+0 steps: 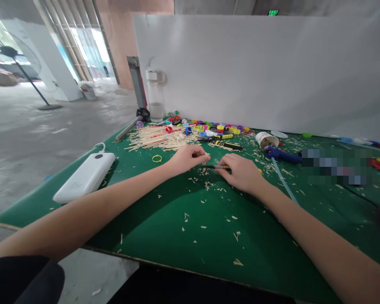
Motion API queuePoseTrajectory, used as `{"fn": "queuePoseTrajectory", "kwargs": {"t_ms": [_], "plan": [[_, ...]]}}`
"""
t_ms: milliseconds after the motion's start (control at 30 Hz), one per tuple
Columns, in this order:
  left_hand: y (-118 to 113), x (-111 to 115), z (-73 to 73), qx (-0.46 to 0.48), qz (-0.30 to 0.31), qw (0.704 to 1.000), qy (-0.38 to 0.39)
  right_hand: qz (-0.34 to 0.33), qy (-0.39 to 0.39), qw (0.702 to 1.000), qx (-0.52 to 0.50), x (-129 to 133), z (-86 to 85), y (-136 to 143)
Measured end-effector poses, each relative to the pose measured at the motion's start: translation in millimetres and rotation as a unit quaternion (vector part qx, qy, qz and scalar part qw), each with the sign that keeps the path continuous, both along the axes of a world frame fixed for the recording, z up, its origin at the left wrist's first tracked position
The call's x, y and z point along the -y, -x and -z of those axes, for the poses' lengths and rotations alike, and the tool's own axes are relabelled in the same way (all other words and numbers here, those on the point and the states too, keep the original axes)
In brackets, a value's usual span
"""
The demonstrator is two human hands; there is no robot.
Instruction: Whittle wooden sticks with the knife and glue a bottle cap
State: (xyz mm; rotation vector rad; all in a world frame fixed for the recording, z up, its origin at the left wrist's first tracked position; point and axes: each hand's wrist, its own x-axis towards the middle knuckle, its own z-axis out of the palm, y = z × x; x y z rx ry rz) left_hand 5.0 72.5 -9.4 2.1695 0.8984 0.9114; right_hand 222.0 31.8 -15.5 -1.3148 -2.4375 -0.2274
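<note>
Near the middle of the green table (177,223), my left hand (187,158) is pinched round a small pale piece at its fingertips, too small to name. Just to its right, my right hand (237,169) is closed on a knife (215,167) with a thin blade and a dark and yellow handle. The blade points left, below the left fingertips. Wood shavings (209,184) lie beneath the hands. A yellow ring (157,158) rests to the left of my left hand.
Wooden sticks (155,137) and colourful caps (220,128) lie behind the hands, beside a yellow-black tool (228,145). A white power bank (85,177) is at left, a glass bottle (156,97) at back. A paper cup (267,140) and blue glue gun (283,156) are at right.
</note>
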Motion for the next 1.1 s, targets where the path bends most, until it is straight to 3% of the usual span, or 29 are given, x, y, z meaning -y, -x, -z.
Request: {"fn": "queuePoseTrajectory", "kwargs": {"t_ms": [267, 400, 533, 700, 933, 1100], "plan": [[-7, 9, -7.9, -0.051, 0.012, 0.998, -0.04, -0.007, 0.103, 0.995, 0.008, -5, -10.8, 2], [-12, 11, -8.6, -0.059, -0.005, 0.997, -0.051, -0.006, 0.113, 0.993, 0.013, -6, -13.3, 3], [-20, 17, -3.4, -0.049, -0.07, 0.994, -0.068, -0.014, 0.098, 0.995, 0.009, -9, -10.0, 2], [-21, 16, 1.0, -0.031, -0.107, 0.991, -0.071, -0.015, 0.068, 0.998, 0.01, -6, -5.5, 3], [-10, 7, 1.1, 0.004, -0.137, 0.99, 0.013, -0.019, 0.004, 0.999, 0.032, -2, -1.1, 6], [-9, 3, 9.0, 0.012, -0.169, 0.983, 0.065, -0.026, -0.029, 0.997, 0.064, 2, 0.2, 11]]}}
